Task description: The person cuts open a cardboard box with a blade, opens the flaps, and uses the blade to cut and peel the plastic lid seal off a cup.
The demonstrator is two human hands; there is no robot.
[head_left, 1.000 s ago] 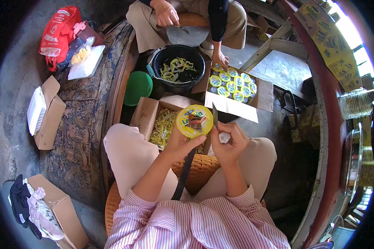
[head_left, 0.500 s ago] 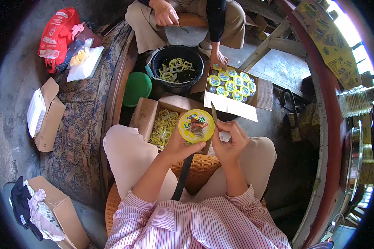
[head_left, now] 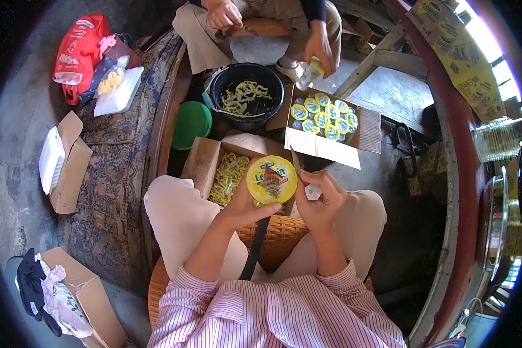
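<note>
My left hand (head_left: 246, 204) is closed around a plastic cup (head_left: 272, 181) whose round yellow lid, printed with a lemon label, faces up toward me. In my right hand (head_left: 322, 200) is a small knife (head_left: 296, 162), its blade pointing up and lying close to the right edge of the lid. Whether the blade touches the rim I cannot tell. Below and behind the cup, a cardboard box (head_left: 201, 165) holds a heap of thin yellow strips (head_left: 229, 177). The cup and my fingers hide part of that box.
Across from me a person's hand (head_left: 321, 49) lifts a similar cup (head_left: 311, 72) above an open carton (head_left: 370, 130) of yellow-lidded cups. Their other hand (head_left: 224, 14) holds a knife. A black basin (head_left: 214, 93) with strips and a green basin (head_left: 192, 124) stand left.
The person opposite has raised a cup out of the carton. My hands and the cup have shifted very slightly; my grip on cup and knife stays the same.
</note>
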